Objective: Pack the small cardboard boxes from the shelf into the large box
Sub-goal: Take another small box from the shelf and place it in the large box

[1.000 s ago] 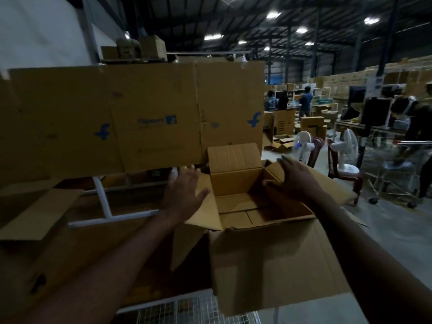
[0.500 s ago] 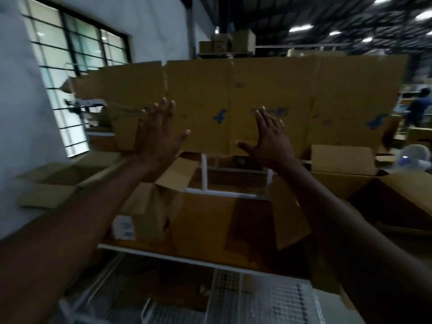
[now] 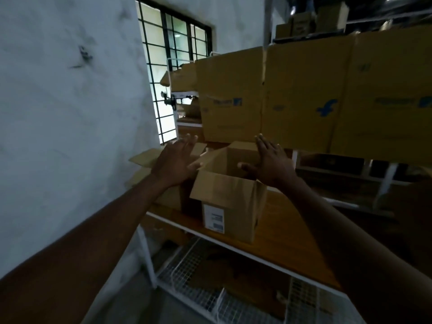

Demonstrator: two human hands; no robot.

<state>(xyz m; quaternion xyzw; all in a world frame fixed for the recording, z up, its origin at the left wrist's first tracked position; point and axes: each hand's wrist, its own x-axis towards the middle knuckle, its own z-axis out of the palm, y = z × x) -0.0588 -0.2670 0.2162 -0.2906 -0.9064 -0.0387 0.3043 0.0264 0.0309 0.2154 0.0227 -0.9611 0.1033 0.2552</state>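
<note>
A small open cardboard box with a white label on its front stands on the white shelf, flaps up. My left hand hovers at its left flap with fingers spread, holding nothing. Over the box's right rear edge, my right hand is also spread and empty, thumb pointing into the opening. A second small open box sits just left of the first, partly hidden behind my left hand. The large box is out of view.
A wall of big flattened cartons with blue logos stands behind the shelf. A white wall and barred window are on the left. A wire lower shelf holds flat cardboard.
The view has swung left from the large open box to the shelf. Both hands have come down from in front of the cartons onto the small labelled box.
</note>
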